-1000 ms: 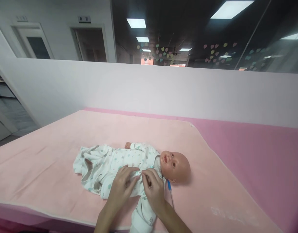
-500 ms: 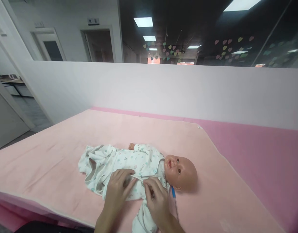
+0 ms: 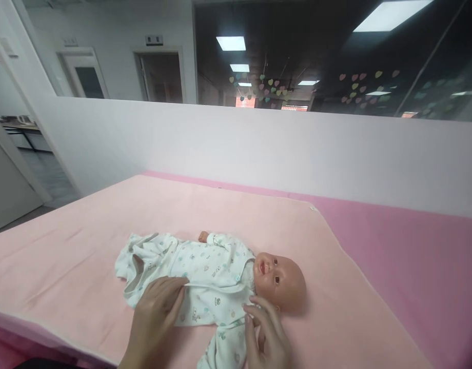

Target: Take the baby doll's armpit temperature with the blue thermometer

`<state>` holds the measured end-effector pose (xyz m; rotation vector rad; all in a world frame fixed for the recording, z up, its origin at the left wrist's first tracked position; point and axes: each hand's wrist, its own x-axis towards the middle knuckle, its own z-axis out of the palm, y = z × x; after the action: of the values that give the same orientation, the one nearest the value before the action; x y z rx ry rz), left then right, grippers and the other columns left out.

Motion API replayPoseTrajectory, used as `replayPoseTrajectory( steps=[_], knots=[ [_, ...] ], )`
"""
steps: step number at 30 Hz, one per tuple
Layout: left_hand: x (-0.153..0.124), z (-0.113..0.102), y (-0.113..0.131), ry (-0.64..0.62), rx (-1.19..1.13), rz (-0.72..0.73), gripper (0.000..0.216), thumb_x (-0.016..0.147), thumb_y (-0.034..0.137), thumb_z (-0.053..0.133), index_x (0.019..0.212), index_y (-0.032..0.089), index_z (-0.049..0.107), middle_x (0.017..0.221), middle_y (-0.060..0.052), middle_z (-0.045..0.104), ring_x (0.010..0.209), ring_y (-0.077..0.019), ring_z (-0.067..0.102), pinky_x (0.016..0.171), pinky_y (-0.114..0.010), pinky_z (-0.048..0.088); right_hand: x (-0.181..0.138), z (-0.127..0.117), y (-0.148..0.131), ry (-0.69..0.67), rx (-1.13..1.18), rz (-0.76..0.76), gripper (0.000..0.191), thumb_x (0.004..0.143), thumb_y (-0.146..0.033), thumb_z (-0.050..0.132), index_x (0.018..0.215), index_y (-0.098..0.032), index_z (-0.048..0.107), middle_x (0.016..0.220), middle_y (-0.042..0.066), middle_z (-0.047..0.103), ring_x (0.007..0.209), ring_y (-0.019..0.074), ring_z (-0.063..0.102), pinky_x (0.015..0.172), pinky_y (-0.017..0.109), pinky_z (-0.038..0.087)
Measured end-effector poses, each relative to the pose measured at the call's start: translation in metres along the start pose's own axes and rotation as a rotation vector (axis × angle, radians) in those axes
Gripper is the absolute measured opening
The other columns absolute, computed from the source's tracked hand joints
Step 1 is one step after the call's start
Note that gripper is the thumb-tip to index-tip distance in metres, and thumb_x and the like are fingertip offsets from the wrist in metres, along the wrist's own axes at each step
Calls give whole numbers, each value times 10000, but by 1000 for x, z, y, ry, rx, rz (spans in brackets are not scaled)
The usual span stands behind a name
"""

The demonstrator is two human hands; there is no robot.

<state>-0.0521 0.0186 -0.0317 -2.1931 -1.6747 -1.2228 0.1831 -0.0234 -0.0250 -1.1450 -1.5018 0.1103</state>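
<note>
A baby doll (image 3: 281, 282) lies on its back with its head toward the right, dressed in a white baby romper (image 3: 209, 266) with small printed figures. My left hand (image 3: 159, 305) is at the romper's lower front, its thumb and fingers closed on the edge of the front flap. By the doll's near shoulder is my right hand (image 3: 269, 330), its fingers bent and slightly apart at the collar, with nothing visible between them. The near sleeve (image 3: 224, 348) stretches toward me; the far one shows a small doll hand (image 3: 203, 236). The romper's leg part lies crumpled at left.
A pale pink mat (image 3: 105, 220) lies under the doll, over a brighter pink surface (image 3: 393, 246) at right. Behind stands a low white wall (image 3: 259, 148) with dark glass above it. A doorway (image 3: 28, 138) opens at the far left.
My right hand has left the middle of the romper's front and moved right, to the collar. My left hand has shifted left along the flap. The view has tilted slightly.
</note>
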Motion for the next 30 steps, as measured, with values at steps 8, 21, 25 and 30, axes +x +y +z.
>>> replayPoseTrajectory(
  steps=[8,21,25,30],
  knots=[
    [7,9,15,35,202,62,194,870,297,470,875,257,660,811,21,702,722,-172,620,642,-278,420,-21,-38,7,152,13,140,167,850,-300,494,826,-211,634,871,89,633,524,112,573,387,196,408],
    [16,5,19,-19,235,-11,235,804,235,484,974,203,644,696,-22,662,702,-195,583,678,-295,395,-60,-74,33,-100,-344,-35,284,913,-324,356,844,-204,604,798,55,656,715,152,636,643,229,504],
    [6,4,18,-93,225,35,256,816,208,460,1014,195,621,763,-34,647,757,-204,580,687,-307,401,-81,-95,40,-194,-341,-25,212,900,-270,397,890,-197,596,898,70,655,841,165,639,737,253,522],
    [0,4,16,-50,239,106,232,851,213,438,968,212,638,959,-71,649,863,-220,583,751,-331,410,-98,-109,41,-227,-327,-108,190,885,-256,431,937,-204,606,1011,92,632,940,183,622,786,281,526]
  ],
)
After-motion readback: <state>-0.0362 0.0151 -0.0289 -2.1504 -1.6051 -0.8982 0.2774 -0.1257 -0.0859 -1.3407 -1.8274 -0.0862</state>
